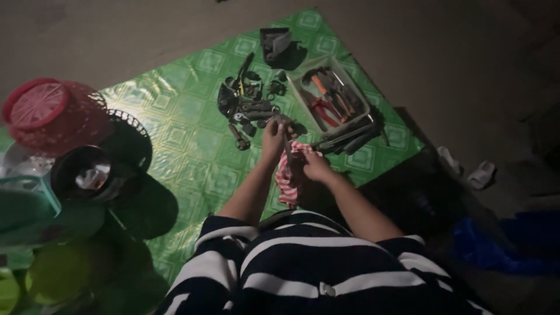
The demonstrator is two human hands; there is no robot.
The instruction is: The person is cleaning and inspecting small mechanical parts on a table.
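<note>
Wiping a dark metal tool (287, 146) with a striped rag (289, 175), near the mat's (186, 134) near edge.

The left hand (273, 139) was shut around the tool to keep it steady. The right hand (315, 168) gripped the one rag for rubbing. One tray (361, 99) of tools sat by the far edge.

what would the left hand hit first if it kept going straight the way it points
Likely the pile of dark metal parts on the green mat. The left hand holds a slim tool and points away from the body toward that pile. Depth is hard to judge in this dim view.
</note>
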